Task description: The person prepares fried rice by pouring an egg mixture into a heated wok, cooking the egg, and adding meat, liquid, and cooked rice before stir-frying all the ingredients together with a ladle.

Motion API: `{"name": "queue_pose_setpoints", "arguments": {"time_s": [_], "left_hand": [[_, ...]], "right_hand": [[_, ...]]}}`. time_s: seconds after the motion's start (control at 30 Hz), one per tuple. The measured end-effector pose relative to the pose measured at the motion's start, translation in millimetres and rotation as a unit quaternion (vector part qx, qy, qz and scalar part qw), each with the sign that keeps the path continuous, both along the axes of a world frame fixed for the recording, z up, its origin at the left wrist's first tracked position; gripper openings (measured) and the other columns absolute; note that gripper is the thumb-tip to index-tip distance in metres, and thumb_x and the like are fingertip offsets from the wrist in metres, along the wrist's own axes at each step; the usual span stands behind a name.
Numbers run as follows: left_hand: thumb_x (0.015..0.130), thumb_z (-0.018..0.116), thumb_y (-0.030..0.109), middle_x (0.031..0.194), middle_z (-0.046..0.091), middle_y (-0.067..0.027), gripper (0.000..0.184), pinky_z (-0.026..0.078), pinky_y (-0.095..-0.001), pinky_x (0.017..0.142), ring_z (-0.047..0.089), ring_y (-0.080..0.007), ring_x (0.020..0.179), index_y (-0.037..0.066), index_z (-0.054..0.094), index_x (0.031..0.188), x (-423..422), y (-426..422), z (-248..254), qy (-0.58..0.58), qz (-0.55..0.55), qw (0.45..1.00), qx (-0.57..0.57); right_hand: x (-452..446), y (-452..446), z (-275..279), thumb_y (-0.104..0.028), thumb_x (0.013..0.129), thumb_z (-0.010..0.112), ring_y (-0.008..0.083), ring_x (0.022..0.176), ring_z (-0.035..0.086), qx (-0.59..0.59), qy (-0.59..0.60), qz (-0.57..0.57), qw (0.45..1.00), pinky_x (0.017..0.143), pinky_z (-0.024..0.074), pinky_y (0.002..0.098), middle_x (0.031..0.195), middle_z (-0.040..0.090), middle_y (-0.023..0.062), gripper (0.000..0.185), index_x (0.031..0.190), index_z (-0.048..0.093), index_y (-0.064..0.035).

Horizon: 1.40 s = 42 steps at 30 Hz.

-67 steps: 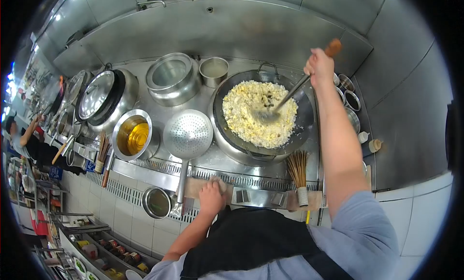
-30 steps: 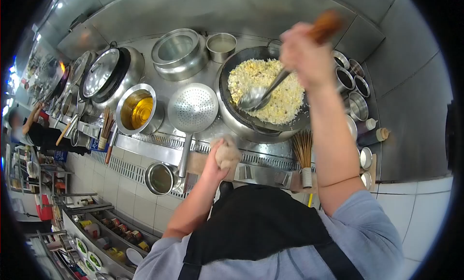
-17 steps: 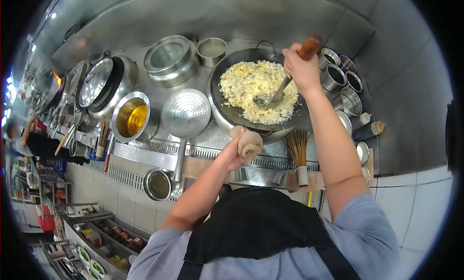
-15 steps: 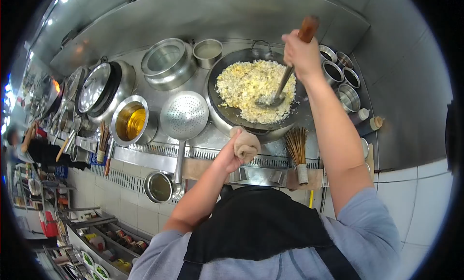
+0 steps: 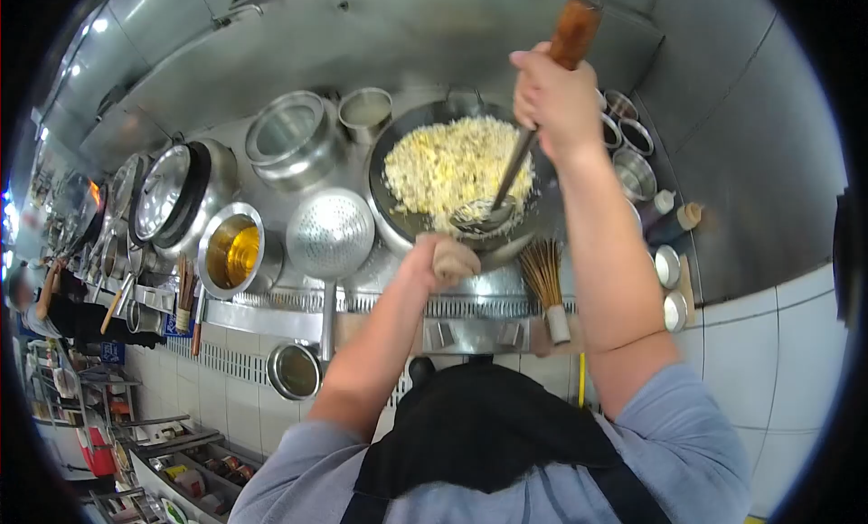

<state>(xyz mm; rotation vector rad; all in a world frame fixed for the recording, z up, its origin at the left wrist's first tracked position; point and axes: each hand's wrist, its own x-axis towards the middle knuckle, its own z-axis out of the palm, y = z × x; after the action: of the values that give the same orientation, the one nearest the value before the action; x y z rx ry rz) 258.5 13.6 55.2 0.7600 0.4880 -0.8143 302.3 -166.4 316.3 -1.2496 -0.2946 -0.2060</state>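
Observation:
My right hand (image 5: 562, 99) is closed round the upper shaft of a long metal ladle (image 5: 517, 162), just under its wooden end. The ladle's bowl rests low in a dark wok (image 5: 545, 203), at the near edge of a heap of egg fried rice (image 5: 452, 167). At the wok's near rim my left hand (image 5: 421, 262) grips a folded beige cloth (image 5: 456, 262). The cloth hides where the hand meets the wok, so I cannot tell whether the near handle is inside it.
A perforated strainer (image 5: 331, 235) and a pot of yellow oil (image 5: 240, 253) stand left of the wok. A bamboo brush (image 5: 544, 275) lies at the front right. Small pots and squeeze bottles (image 5: 676, 222) line the right wall. Another person (image 5: 68, 311) stands far left.
The ladle's bowl has moved toward me, to the near side of the rice. The rice has shifted within the wok, and the camera view has moved slightly.

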Motion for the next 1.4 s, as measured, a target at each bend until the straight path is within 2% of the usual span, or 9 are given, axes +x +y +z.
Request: {"name": "queue_pose_setpoints", "arguments": {"time_s": [0.1,0.33,0.57,0.63,0.83,1.07,1.1,1.23,1.4], "left_hand": [[0.093,0.041,0.031,0.072,0.062,-0.0185,0.041,0.053,-0.0346,0.051,0.065,-0.0239,0.068,-0.006,0.056,0.087,-18,-15,-68,-0.008,0.035,0.987,-0.155],[0.097,0.025,0.024,0.085,0.065,-0.0204,0.045,0.054,-0.046,0.067,0.064,-0.0304,0.076,-0.006,0.058,0.094,-94,-21,61,-0.093,0.041,0.995,-0.024],[0.096,0.033,0.019,0.085,0.065,-0.0183,0.031,0.054,-0.0399,0.061,0.065,-0.0298,0.076,-0.003,0.055,0.097,-155,-3,-19,-0.089,-0.055,0.995,-0.003],[0.095,0.032,0.02,0.081,0.064,-0.0174,0.034,0.055,-0.0345,0.055,0.065,-0.0244,0.074,-0.004,0.056,0.095,-166,-17,18,0.008,0.125,0.991,0.053],[0.096,0.034,0.025,0.072,0.063,-0.0127,0.038,0.049,-0.0325,0.047,0.062,-0.0223,0.063,0.0,0.06,0.085,-76,-16,-1,-0.103,0.093,0.99,0.016],[0.097,0.033,0.025,0.089,0.064,-0.0179,0.037,0.053,-0.0335,0.052,0.063,-0.026,0.071,-0.002,0.058,0.096,-147,0,46,0.014,0.053,0.997,0.053],[0.097,0.032,0.026,0.088,0.064,-0.0169,0.038,0.052,-0.0329,0.051,0.063,-0.0248,0.069,-0.001,0.058,0.092,-105,13,4,-0.063,-0.065,0.972,-0.217],[0.097,0.03,0.024,0.085,0.065,-0.0157,0.04,0.052,-0.0333,0.054,0.064,-0.0236,0.071,-0.002,0.059,0.091,-97,2,28,-0.112,0.012,0.993,-0.02],[0.097,0.032,0.024,0.088,0.065,-0.0164,0.038,0.054,-0.0342,0.059,0.064,-0.0241,0.076,-0.002,0.059,0.098,-157,9,-15,-0.04,0.041,0.996,0.065]], "right_hand": [[62,14,-92,-0.005,0.084,0.059,0.0093,0.035,0.032,-0.036,-0.053,-0.193,0.979,0.036,0.0257,0.0276,0.05,0.037,-0.0026,0.018,0.072,0.045,-0.0089],[17,28,-38,-0.007,0.084,0.059,0.0089,0.036,0.033,0.009,-0.025,-0.121,0.992,0.036,0.0263,0.0269,0.05,0.038,-0.0029,0.019,0.071,0.046,-0.0083],[4,33,24,-0.01,0.084,0.059,0.009,0.033,0.035,-0.022,-0.085,-0.2,0.976,0.033,0.0265,0.027,0.047,0.039,-0.0045,0.029,0.06,0.044,-0.0123],[-23,27,40,-0.008,0.083,0.059,0.009,0.033,0.034,0.041,-0.084,-0.105,0.99,0.034,0.0264,0.0265,0.046,0.039,-0.0045,0.029,0.06,0.043,-0.0121],[3,29,-81,-0.009,0.085,0.061,0.0095,0.043,0.04,-0.112,-0.11,-0.175,0.972,0.042,0.0318,0.0259,0.052,0.042,-0.001,0.023,0.066,0.047,-0.0065],[-76,24,44,-0.01,0.083,0.059,0.0104,0.034,0.037,0.043,-0.143,-0.088,0.985,0.033,0.028,0.0277,0.046,0.039,-0.0026,0.027,0.06,0.045,-0.0095],[-75,25,29,-0.01,0.083,0.059,0.0104,0.034,0.037,0.043,-0.133,-0.088,0.986,0.033,0.028,0.0277,0.046,0.039,-0.0026,0.027,0.06,0.045,-0.0095],[2,30,-79,-0.012,0.085,0.062,0.0089,0.04,0.04,-0.119,-0.127,-0.194,0.965,0.04,0.0309,0.0257,0.052,0.044,-0.0009,0.022,0.068,0.049,-0.0053],[-5,19,35,-0.018,0.083,0.058,0.0136,0.034,0.039,0.015,-0.052,-0.242,0.969,0.033,0.0292,0.0302,0.046,0.041,-0.0005,0.028,0.06,0.046,-0.0079]]}}
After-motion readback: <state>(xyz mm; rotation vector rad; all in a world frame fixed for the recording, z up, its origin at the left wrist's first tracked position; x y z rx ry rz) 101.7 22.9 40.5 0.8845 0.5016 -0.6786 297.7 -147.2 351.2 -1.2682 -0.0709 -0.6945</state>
